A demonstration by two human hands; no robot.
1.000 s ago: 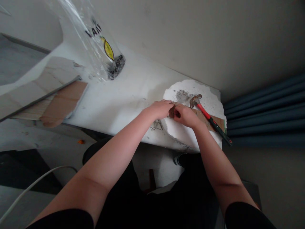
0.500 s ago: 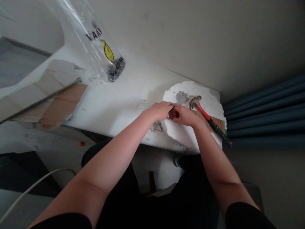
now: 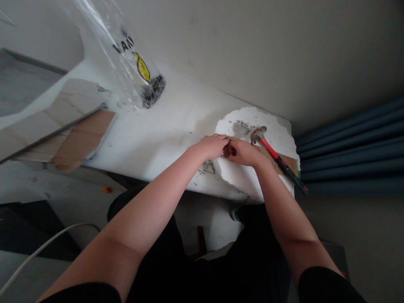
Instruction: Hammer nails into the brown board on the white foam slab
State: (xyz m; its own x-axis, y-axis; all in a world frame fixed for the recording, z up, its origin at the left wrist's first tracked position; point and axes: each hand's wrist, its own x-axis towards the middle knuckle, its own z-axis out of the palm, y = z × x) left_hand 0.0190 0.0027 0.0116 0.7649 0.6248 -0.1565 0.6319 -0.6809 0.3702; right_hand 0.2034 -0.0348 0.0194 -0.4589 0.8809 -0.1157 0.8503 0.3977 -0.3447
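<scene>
My left hand and my right hand meet over the near left part of a white slab with a ragged edge. The fingers of my right hand are curled into a fist. Those of my left hand bend down against it, and a small brownish bit shows between the two. What they grip is mostly hidden. A claw hammer with a red and black handle lies just right of my right hand, across a brown wooden piece. Grey crumbs lie on the slab beyond my hands.
Thin dark bits are scattered on the white table. A clear plastic bag with a yellow print stands at the back left. Broken boards overhang the left front edge. A wall runs behind; a blue curtain hangs at right.
</scene>
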